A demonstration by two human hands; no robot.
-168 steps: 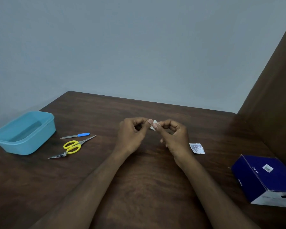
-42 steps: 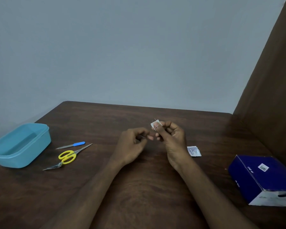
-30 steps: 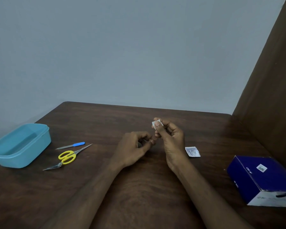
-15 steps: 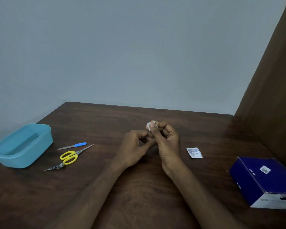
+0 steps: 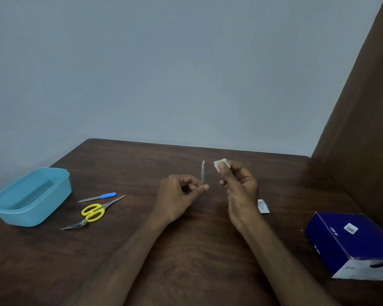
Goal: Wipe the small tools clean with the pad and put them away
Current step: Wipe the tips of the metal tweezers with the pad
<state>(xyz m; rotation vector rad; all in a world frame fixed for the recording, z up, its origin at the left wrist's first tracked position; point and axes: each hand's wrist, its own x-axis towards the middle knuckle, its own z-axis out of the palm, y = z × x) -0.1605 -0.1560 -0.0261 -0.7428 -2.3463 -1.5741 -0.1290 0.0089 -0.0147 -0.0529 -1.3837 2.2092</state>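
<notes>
the left hand (image 5: pixel 181 195) pinches the lower end of a thin metal tool (image 5: pixel 203 172), likely tweezers, between thumb and curled fingers (image 5: pixel 205 187), the tool standing upright above the fingertips. the right hand (image 5: pixel 239 191) pinches the small white pad (image 5: pixel 219 164) at its fingertips, held just to the right of the tool's upper end and apart from it; pad and tool are not touching at this moment.

judged progress: early. one tool is in hand and appears to be mid-wipe or just wiped; it is not yet put away. the blue container (image 5: pixel 29 196), well to the left of the left hand's fingers on the bench (image 5: pixel 197 250), looks to hold no tools, though its floor is only partly visible. between that container and the left hand lie three items not yet handled: a blue-handled file (image 5: pixel 97 197), yellow scissors (image 5: pixel 98 210), and a metal clipper (image 5: pixel 74 225) touching the scissors' handle end.

a torn sachet (image 5: pixel 263 206) lies just right of the right hand. a dark blue box (image 5: pixel 352 244) sits further right.

remaining: stow the held tool, then wipe and stow the other three.
</notes>
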